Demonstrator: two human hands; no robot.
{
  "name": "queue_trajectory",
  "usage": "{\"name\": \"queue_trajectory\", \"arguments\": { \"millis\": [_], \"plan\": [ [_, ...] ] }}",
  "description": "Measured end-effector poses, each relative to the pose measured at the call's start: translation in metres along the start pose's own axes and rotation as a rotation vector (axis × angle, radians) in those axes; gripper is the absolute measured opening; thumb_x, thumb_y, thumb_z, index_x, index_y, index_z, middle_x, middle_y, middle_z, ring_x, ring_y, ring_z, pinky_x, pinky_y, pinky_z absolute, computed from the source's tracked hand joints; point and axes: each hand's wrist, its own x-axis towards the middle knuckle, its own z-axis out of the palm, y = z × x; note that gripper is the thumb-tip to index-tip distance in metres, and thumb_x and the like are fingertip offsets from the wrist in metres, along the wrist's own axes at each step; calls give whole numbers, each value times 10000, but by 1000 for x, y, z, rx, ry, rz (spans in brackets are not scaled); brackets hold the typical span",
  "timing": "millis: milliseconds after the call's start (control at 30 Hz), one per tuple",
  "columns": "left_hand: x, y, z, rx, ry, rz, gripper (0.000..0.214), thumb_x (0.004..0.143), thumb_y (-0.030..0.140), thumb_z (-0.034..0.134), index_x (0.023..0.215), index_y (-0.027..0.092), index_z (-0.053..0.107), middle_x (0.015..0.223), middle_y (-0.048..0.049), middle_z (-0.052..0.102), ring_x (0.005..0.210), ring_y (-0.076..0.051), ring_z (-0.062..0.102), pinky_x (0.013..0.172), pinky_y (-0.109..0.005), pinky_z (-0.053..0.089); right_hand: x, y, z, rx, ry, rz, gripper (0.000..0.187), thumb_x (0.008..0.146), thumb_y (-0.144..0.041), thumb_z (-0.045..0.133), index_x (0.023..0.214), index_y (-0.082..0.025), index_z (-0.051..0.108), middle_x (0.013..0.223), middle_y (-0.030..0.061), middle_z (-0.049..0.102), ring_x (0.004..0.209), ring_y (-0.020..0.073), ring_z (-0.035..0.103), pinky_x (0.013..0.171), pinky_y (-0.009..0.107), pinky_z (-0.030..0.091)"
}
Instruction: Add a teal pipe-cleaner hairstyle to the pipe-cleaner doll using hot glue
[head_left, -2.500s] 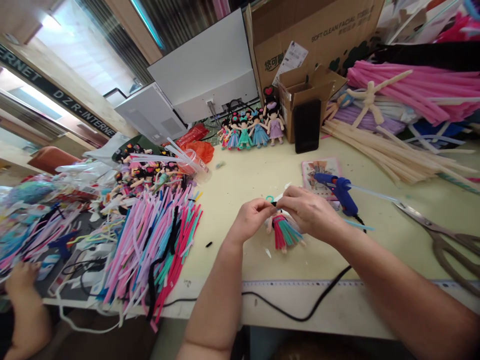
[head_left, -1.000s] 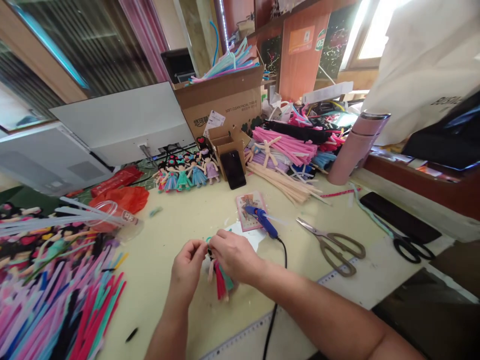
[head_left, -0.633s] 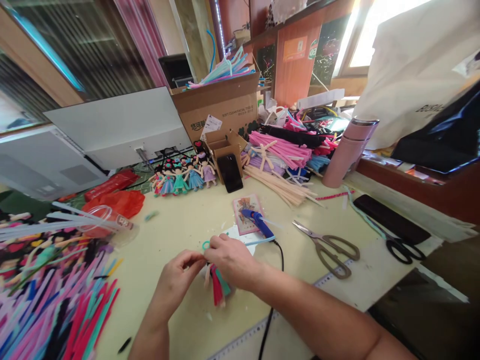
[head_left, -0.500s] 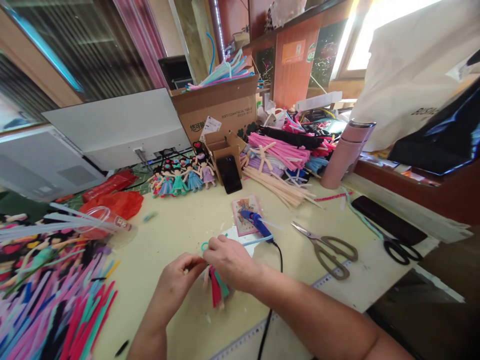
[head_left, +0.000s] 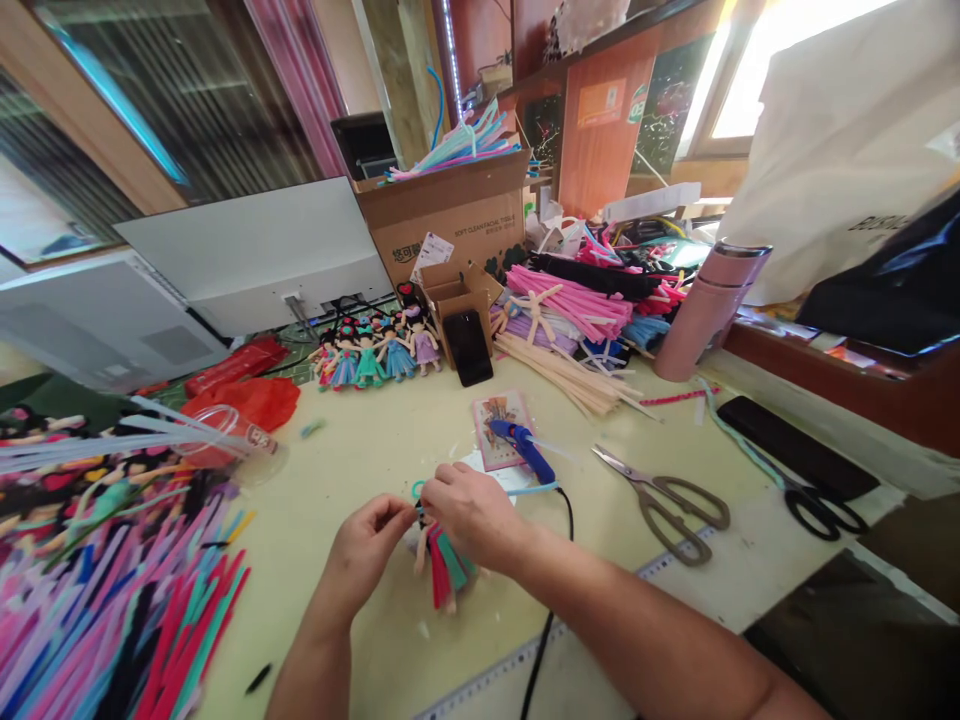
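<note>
We read "SOFT CLEAN FACIAL TISSUE" on the large cardboard box point(head_left: 465, 215), beside bigger Chinese characters and a white label point(head_left: 433, 257) whose print is too small. The white bag point(head_left: 847, 150) at right carries dark lettering that begins "BUS".

Counting, we have one doll point(head_left: 444, 568) in our hands, low over the middle of the table point(head_left: 360, 440), its skirt in red and teal strips. Our left hand point(head_left: 364, 550) pinches thumb to forefinger at its dark hair; our right hand point(head_left: 471, 505) grips around its head, though fingers hide exactly what each one pinches. One teal loop point(head_left: 418, 489) shows just above.

Nearby are one blue glue gun point(head_left: 534, 458), lying partly on one pink-edged card point(head_left: 495, 410), two pairs of scissors point(head_left: 640, 473), one pink flask point(head_left: 712, 315) and one phone point(head_left: 469, 345) leaning on a smaller carton point(head_left: 481, 285). At the back we count at least five dressed dolls point(head_left: 397, 352).
</note>
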Motion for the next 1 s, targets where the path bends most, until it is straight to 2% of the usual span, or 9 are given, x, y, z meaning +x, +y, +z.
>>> {"name": "queue_trajectory", "arguments": {
  "millis": [233,533,667,833,1000],
  "plan": [
    [-1,4,15,-322,165,-41,268,692,407,661,651,153,586,607,21,535,619,-114,464,598,-222,391,-2,-3,2,127,66,70,70,882,-202,523,815,-190,535,803,10,570,729,134,516,594,255,295],
    [-5,12,33,-565,282,-63,195,711,323,651,671,145,583,594,31,540,589,-88,473,586,-210,384,-3,-10,7,262,102,95,148,896,-165,468,754,-185,506,734,4,523,631,122,490,583,242,310],
    [-5,10,30,-570,262,-75,200,712,333,664,692,139,618,622,12,584,599,-91,501,604,-219,401,-4,-3,6,307,89,88,143,895,-178,479,759,-183,524,743,7,524,636,120,497,596,238,329],
    [-5,6,17,-499,271,-45,303,782,418,605,873,146,703,740,-33,663,664,-111,548,654,-240,431,-2,5,0,299,76,72,156,912,-219,460,822,-180,582,796,26,537,709,135,523,636,242,352],
    [-8,7,11,-347,147,-21,225,718,347,684,812,145,719,791,-55,702,749,-158,610,723,-273,460,-3,4,-1,231,5,20,204,932,-238,450,813,-188,609,804,27,527,738,133,524,635,236,350]
  ]
}}
